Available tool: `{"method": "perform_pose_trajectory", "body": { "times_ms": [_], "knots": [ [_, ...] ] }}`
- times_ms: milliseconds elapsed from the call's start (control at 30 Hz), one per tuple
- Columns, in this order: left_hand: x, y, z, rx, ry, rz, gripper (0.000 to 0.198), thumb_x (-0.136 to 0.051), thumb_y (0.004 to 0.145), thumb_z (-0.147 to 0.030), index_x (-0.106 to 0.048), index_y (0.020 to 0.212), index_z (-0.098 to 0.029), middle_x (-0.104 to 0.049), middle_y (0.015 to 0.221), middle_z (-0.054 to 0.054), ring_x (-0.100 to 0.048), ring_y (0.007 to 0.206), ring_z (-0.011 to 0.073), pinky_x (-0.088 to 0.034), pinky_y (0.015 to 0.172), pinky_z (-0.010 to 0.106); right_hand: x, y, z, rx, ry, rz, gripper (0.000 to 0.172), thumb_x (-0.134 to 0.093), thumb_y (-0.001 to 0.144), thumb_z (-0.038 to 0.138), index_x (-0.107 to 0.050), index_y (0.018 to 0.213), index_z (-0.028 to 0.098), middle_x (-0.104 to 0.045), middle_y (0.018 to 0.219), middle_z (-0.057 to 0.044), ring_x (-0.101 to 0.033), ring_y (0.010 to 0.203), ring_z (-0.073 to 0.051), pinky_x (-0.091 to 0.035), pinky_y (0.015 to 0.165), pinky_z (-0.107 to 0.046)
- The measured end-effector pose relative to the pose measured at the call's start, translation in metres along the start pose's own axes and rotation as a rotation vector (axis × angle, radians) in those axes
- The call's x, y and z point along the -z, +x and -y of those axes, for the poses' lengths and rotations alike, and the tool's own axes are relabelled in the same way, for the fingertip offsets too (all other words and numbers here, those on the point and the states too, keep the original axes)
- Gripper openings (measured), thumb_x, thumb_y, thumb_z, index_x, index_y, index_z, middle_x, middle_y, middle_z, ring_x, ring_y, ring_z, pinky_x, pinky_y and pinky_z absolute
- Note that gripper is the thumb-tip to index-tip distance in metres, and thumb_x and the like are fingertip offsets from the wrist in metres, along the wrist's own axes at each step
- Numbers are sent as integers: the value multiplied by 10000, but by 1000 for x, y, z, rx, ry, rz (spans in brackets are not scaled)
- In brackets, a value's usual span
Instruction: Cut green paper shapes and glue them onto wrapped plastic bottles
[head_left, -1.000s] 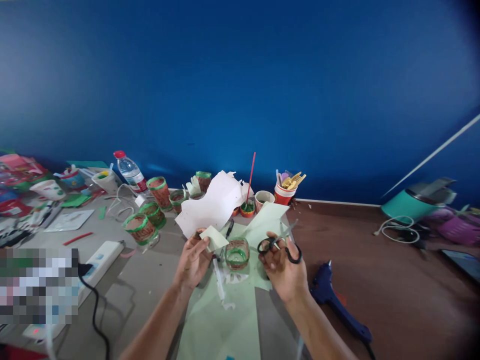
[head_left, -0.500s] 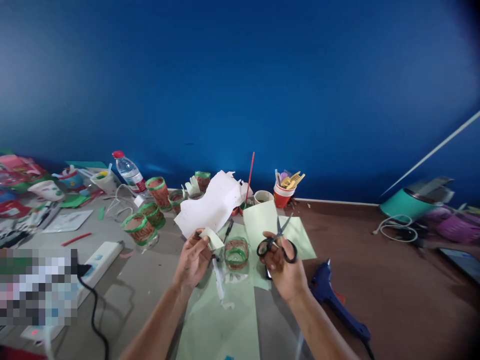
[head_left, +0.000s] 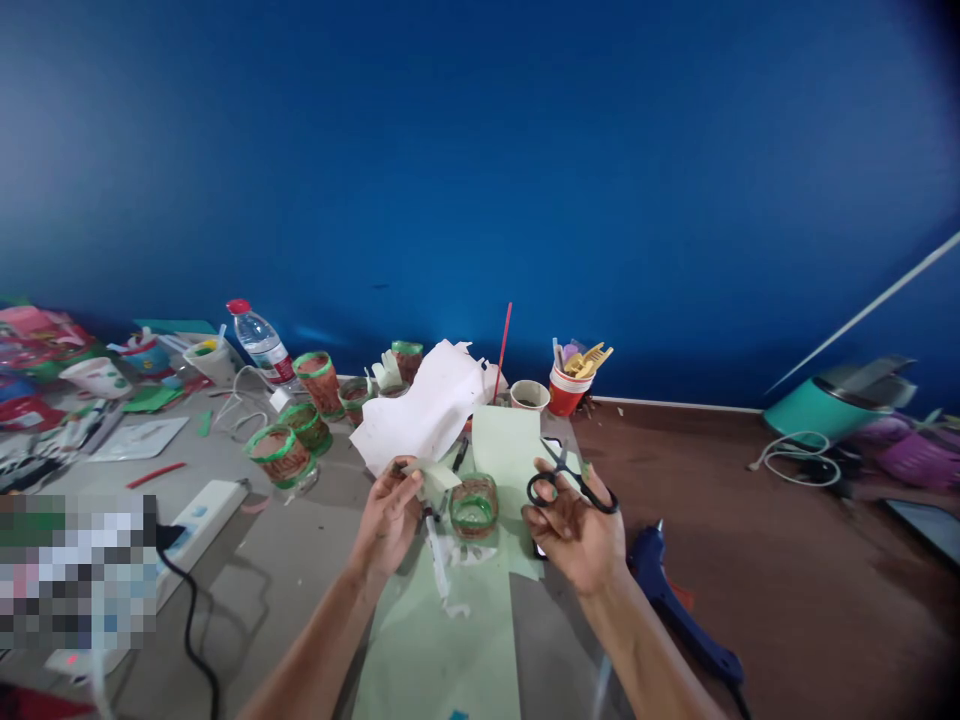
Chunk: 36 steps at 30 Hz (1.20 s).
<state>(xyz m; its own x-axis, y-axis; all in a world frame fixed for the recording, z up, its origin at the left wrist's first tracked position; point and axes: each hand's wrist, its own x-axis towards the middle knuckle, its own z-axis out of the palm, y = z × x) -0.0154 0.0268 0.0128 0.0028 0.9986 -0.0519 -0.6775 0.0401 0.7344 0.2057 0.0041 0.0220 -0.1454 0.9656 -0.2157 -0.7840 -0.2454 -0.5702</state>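
Currently done: judging by how things lie, some cutting is finished, since a small curling piece of pale green paper [head_left: 436, 473] is separate from the broad pale green paper sheet [head_left: 506, 435] standing behind the scissors.
Left to do: the small piece looks plain and the blades seem clear of it; how much cutting remains, I cannot tell.
Small piece's place: above the grey tabletop surface [head_left: 300, 560], just left of a low brown cup with a green rim [head_left: 474, 508], which sits well in from the surface's right edge.
Left hand: my left hand [head_left: 390, 515] pinches that piece between thumb and fingers, its free end pointing right toward the cup; my left forearm [head_left: 315, 640] slants up and inward from the near side.
Right hand: my right hand [head_left: 581, 535] is turned palm up around black-handled metal scissors [head_left: 562, 466], thumb and fingers at the loops, blades parted and aimed toward the far edge.
Hands together or apart: well apart, on either side of the cup, the right one above the surface's right edge.
Beyond that edge: a dark blue plastic glue gun [head_left: 675, 610] lies near the left edge of the brown surface [head_left: 750, 560].
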Motion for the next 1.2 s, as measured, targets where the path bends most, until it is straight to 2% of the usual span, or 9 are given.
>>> {"method": "perform_pose_trajectory", "body": {
  "times_ms": [133,267,333,433,533,633,833,1033,1200],
  "knots": [
    [-3,-2,-2,25,-5,-48,252,-794,671,-212,-590,816,-186,-593,657,-54,-529,510,68,-416,495,185,2,0,1,-86,-57,59,481,-525,800,601,-690,878,155,-510,536,51,-170,345,-45,-352,462,-250],
    [-4,-2,-1,16,-9,-63,289,-804,658,-214,-570,825,-183,-538,595,-89,-412,394,21,-377,420,160,-2,-6,-3,-43,-43,126,400,-594,790,533,-685,907,161,-556,569,13,-385,438,-87,-381,507,-231],
    [-3,0,0,9,-6,-111,331,-827,616,-207,-573,827,-185,-584,644,-74,-506,458,46,-425,453,165,-7,-12,-8,3,-128,230,428,-597,792,559,-670,951,168,-550,564,7,-424,491,-105,-362,505,-220],
    [-3,2,1,13,0,-170,364,-849,566,-216,-588,818,-187,-647,696,-45,-621,575,105,-504,551,210,-14,-22,-23,67,-391,307,422,-623,805,544,-626,1016,178,-566,602,14,-316,452,-67,-222,436,-193],
    [-5,0,1,-13,4,-111,330,-834,593,-256,-623,832,-171,-695,795,13,-665,710,156,-529,668,263,-19,-28,-37,83,-610,347,469,-602,810,579,-597,1043,171,-554,606,16,-310,463,-67,-216,445,-201],
    [-8,-4,0,-78,11,-65,289,-822,621,-237,-629,827,-175,-686,822,7,-642,768,136,-508,729,244,-21,-30,-44,99,-735,388,507,-593,793,616,-592,1037,172,-549,656,6,-391,513,-84,-276,480,-210],
    [-7,-6,0,-70,48,7,187,-761,705,-248,-611,788,-174,-586,627,-50,-486,475,60,-444,536,223,-25,-33,-47,77,-842,380,522,-615,765,617,-601,1019,162,-513,720,3,-490,628,-130,-383,577,-251],
    [-11,-9,0,-34,131,6,209,-763,689,-281,-601,692,-149,-579,520,-24,-533,471,101,-429,518,235,-27,-33,-53,137,-953,285,384,-630,797,460,-601,1023,151,-492,676,23,-434,589,-114,-352,529,-227],
    [-14,-14,0,-5,191,64,276,-734,723,-331,-570,597,-148,-542,444,-21,-452,397,78,-372,470,225,-26,-34,-55,171,-1050,275,280,-590,818,304,-597,1049,145,-540,695,11,-470,602,-121,-376,540,-226]
  ]
}}
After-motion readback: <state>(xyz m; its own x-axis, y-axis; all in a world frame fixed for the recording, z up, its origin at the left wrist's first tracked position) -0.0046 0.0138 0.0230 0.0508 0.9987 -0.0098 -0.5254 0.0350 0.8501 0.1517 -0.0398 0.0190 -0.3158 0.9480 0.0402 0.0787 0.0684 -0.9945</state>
